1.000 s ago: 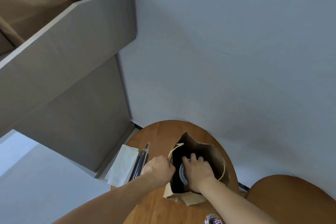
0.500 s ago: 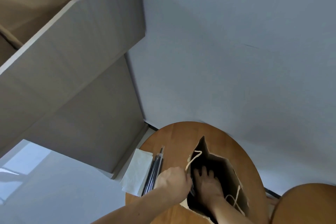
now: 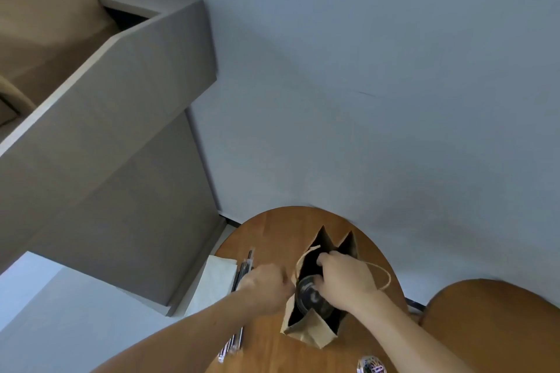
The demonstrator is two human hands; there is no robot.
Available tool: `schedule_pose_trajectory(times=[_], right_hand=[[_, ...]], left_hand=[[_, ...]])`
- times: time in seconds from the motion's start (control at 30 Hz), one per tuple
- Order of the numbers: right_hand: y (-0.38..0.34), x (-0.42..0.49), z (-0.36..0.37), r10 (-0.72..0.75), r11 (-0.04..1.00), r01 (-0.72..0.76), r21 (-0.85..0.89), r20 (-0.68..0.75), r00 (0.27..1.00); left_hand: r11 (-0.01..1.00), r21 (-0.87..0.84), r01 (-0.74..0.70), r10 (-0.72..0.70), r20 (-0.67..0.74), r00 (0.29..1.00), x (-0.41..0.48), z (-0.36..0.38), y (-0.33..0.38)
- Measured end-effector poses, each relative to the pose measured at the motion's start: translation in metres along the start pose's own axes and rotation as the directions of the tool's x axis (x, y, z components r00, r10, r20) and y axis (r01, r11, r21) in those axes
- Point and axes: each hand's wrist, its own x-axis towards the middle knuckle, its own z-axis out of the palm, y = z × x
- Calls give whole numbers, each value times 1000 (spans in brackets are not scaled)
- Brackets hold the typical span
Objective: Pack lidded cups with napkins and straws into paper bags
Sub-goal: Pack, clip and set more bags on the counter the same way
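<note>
The step in hand is seating the drink: a lidded cup [image 3: 309,298] stands down inside the open paper bag [image 3: 312,333], which is upright near the middle of the round wooden table [image 3: 278,230], its clear lid showing through the bag's mouth. The left hand [image 3: 268,286] is closed in a fist on the bag's 9 o'clock rim, just where the cord handle begins, and seems to be holding the mouth open. The right hand [image 3: 347,280] lies over the mouth from 3 o'clock with its fingers bent down inside, above the lid. Whether they grip the cup, the far rim, or nothing, I cannot tell. At 9 o'clock of the bag, just beyond the left hand, lie the dark straws [image 3: 244,266] and, touching them on the outer side, the white napkins [image 3: 216,281] – neither looks packed yet. The next move, as I judge it, calls for freeing one hand and reaching to 9 o'clock for a napkin and a straw, then slipping them beside the cup without tipping it.
</note>
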Motion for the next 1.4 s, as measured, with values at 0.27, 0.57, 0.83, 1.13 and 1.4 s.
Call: schedule_pose_trajectory(times=[0.27,0.57,0.83,1.13,1.4], right_hand=[[1,-8,-66,179,949,-92,303,-272,946],[-100,42,-57,49,800,98,592,-228,972],[-157,86,76,157,690,-228,687,166,974],[-180,124,186,274,730,-429,532,348,897],[-197,140,225,385,794,-489,361,323,864]], left_hand=[[992,87,-96,101,-57,993,-7,-57,-6],[998,62,5,5,-150,989,7,-98,-65],[988,-59,144,-149,-102,983,35,-72,-152],[962,-165,216,-222,-18,975,75,-35,-212],[946,-195,258,-262,4,965,82,-18,-239]])
